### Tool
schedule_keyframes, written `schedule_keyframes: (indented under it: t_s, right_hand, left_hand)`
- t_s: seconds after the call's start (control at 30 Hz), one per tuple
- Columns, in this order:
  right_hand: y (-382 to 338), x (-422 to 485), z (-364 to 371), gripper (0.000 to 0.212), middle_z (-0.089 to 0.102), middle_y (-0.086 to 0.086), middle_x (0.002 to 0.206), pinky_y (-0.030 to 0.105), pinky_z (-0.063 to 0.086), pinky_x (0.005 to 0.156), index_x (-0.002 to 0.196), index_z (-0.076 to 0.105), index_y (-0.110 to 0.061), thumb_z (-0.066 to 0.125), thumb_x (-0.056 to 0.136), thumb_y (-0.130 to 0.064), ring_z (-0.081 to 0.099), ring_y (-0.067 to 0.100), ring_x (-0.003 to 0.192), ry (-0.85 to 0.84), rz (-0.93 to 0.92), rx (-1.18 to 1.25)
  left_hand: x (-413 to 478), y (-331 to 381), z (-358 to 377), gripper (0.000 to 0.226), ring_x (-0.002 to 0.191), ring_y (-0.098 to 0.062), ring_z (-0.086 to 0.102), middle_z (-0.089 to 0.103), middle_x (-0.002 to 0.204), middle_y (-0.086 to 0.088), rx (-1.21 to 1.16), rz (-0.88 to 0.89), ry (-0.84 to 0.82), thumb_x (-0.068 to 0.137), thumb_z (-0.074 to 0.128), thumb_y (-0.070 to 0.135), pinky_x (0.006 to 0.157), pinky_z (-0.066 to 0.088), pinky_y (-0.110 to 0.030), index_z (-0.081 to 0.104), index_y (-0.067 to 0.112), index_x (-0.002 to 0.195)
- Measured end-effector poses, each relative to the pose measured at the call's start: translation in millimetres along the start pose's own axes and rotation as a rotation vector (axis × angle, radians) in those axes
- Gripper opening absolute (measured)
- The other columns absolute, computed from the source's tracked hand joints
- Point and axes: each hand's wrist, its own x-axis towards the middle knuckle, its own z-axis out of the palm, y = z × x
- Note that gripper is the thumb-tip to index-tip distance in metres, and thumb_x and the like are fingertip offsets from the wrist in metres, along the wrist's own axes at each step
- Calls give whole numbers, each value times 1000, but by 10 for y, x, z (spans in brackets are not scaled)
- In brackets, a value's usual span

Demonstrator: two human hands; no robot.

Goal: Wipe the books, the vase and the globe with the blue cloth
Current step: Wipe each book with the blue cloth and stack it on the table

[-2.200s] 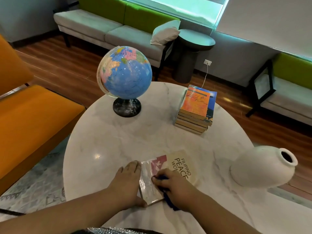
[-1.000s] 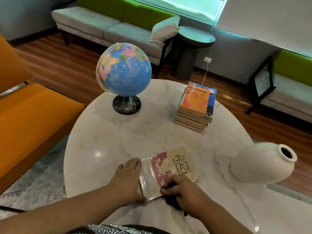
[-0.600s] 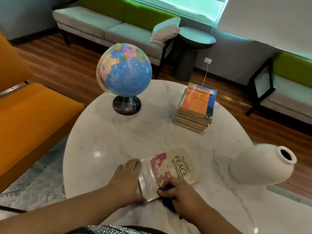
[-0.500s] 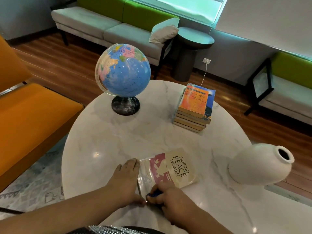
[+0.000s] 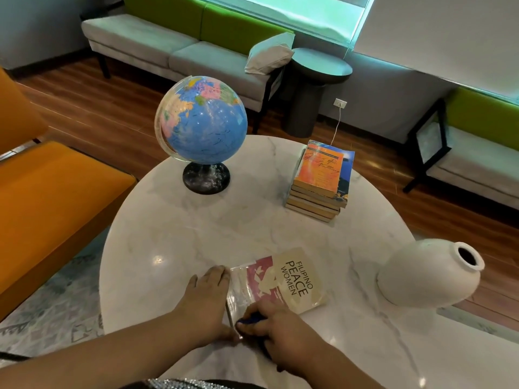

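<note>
Wiping the near corner of the loose book, braced from the left.

Right hand (image 5: pixel 276 324) curled round the blue cloth (image 5: pixel 251 320), pressing it on the near left corner of the book (image 5: pixel 292 279), which lies flat on the near part of the table (image 5: pixel 196 237). Left hand (image 5: pixel 206 301) open, fingers straight, palm down against the book's left edge. Probably best done with long strokes away from the bracing hand toward the far right corner, pressing lightly to avoid sliding or buckling the glossy cover. Worth spreading more cloth under the fingers, with only a sliver showing. Well apart from both hands: the stack of books (image 5: pixel 320 178) at the far right, the globe (image 5: pixel 200 123) at the far left, the vase (image 5: pixel 421 276) near the right edge.
</note>
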Motion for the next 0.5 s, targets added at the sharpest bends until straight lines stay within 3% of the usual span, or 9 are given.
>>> schedule_keyframes:
  t_s: [0.07, 0.13, 0.2, 0.33, 0.5]
  right_hand:
    - [48, -17, -69, 27, 47, -9, 125, 16, 35, 99, 120, 64, -33, 52, 96, -30, 41, 9, 117, 22, 111, 64]
    - [63, -22, -73, 24, 45, -20, 110, 17, 42, 93, 115, 66, -29, 53, 95, -32, 44, 6, 110, 82, 204, 115]
    - [-54, -9, -54, 25, 41, -27, 103, 16, 41, 93, 114, 65, -25, 52, 96, -36, 45, 6, 110, 68, 207, 130]
    - [-111, 28, 26, 23, 47, -7, 122, 20, 41, 97, 114, 60, -32, 55, 94, -40, 48, 10, 111, 9, 172, 99]
    - [98, 37, -176, 33, 44, 0, 130, 18, 37, 90, 120, 62, -24, 49, 93, -11, 46, 18, 113, 58, 264, 8]
  left_hand:
    - [0, -1, 1, 129, 146, -20, 5, 4, 157, -1, -1, 0, -2, 61, 68, 73, 119, 9, -46, 0, 13, 153]
    - [-3, 1, 7, 129, 146, -20, 5, 4, 157, -1, 0, -1, -2, 62, 68, 72, 119, 9, -46, 0, 13, 153]
    - [-9, 4, 0, 130, 146, -20, 4, 4, 157, -1, 2, -6, -7, 61, 68, 73, 119, 9, -46, -1, 13, 153]
    - [-27, 21, -36, 129, 147, -20, 1, 1, 158, 0, 1, 0, -22, 63, 67, 72, 120, 7, -46, -3, 12, 153]
    - [-38, 24, -40, 127, 147, -20, 1, 1, 159, 0, -2, -9, -32, 64, 69, 69, 120, 7, -46, -3, 13, 153]
